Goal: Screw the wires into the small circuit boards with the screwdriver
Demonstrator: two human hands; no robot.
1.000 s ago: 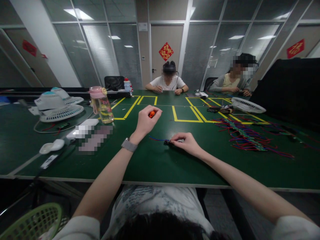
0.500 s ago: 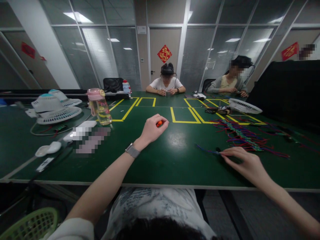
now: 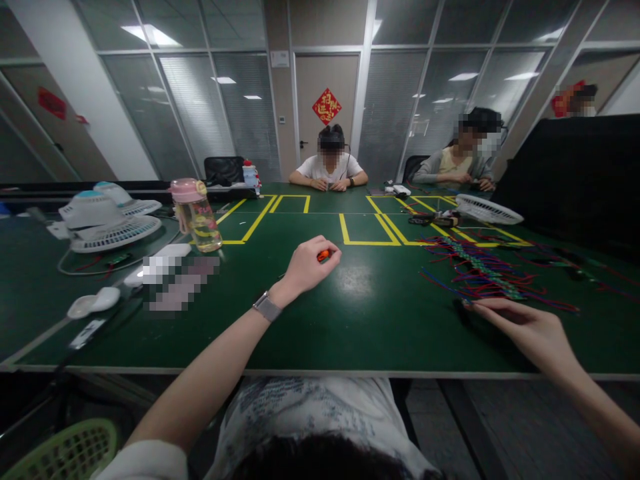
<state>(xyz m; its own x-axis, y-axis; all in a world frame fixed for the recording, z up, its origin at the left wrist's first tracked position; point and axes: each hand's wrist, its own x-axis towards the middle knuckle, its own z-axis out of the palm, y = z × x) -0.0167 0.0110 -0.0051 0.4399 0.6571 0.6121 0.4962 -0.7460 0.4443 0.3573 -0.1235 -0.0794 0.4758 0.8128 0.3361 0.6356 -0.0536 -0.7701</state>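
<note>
Orange-handled small tool (image 3: pixel 323 255), tip of it showing between thumb and forefinger of the left hand (image 3: pixel 307 265), which is curled closed around it and rests on the green table (image 3: pixel 350 320) near the middle. Rest of the tool hidden in the fist. Grey watch (image 3: pixel 267 307) on that wrist.

Right hand (image 3: pixel 525 328) lies out to the right, fingers stretched long and close together, fingertips at the near edge of a heap of red and blue wires (image 3: pixel 480 273). Whether it pinches a wire or a small dark part under the fingertips: cannot tell. The two hands are well apart.

Wire heap spreads over the right side of the table, just short of the yellow tape rectangles (image 3: pixel 370 230) marked on the surface. White fan (image 3: pixel 487 210) lying flat beyond the heap.

Left side: clear bottle with pink lid (image 3: pixel 195 213), upright; two more white fans (image 3: pixel 103 217) with cables; small white oval objects (image 3: pixel 95 301) near the table edge. Green basket (image 3: pixel 60 453) below the table, lower left.

Far side: two seated people, one in a white shirt (image 3: pixel 330 167) at centre, one in a grey top (image 3: pixel 460 167) to the right, hands on the table.
</note>
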